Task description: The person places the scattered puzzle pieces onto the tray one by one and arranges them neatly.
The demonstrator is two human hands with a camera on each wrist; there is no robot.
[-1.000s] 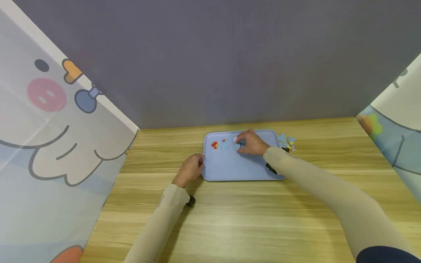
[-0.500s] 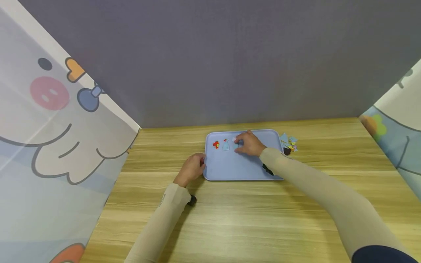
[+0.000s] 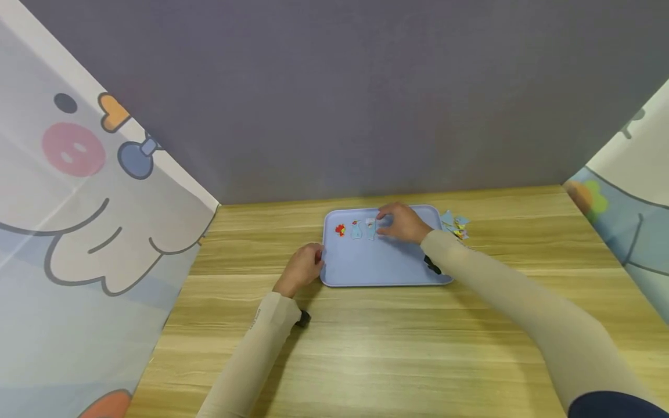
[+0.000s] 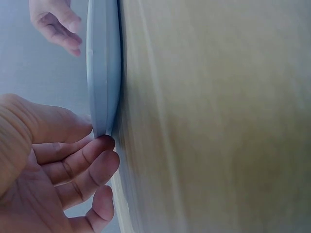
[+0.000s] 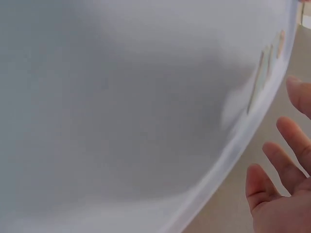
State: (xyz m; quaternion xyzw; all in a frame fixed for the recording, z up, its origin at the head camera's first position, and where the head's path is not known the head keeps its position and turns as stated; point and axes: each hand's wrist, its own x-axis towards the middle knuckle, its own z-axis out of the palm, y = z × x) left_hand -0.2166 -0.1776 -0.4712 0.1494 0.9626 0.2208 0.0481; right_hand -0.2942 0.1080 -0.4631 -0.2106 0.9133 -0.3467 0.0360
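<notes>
On the table lies a light blue tray [image 3: 376, 264]. My left hand [image 3: 300, 270] pinches its left rim, thumb above and fingertips at the underside, as the left wrist view shows close up. Three small flat pieces form a row in the tray's upper left: a red one [image 3: 340, 230], a light blue one with a red tip [image 3: 356, 231], and a light blue one with a pale top [image 3: 370, 229]. Just right of the third piece, my right hand [image 3: 405, 224] hovers with thumb and fingers spread apart, holding nothing. In the right wrist view, its fingers [image 5: 296, 133] are loosely extended.
A small pile of flat light blue and yellow pieces [image 3: 456, 224] lies on the wooden table [image 3: 366, 348] by the tray's right edge. A grey wall [image 3: 366, 104] rises behind the table, with cartoon-printed panels at both sides.
My right hand has let go of the third piece and drawn back slightly to the right, so that piece shows fully in the row. The left hand stays at the rim.
</notes>
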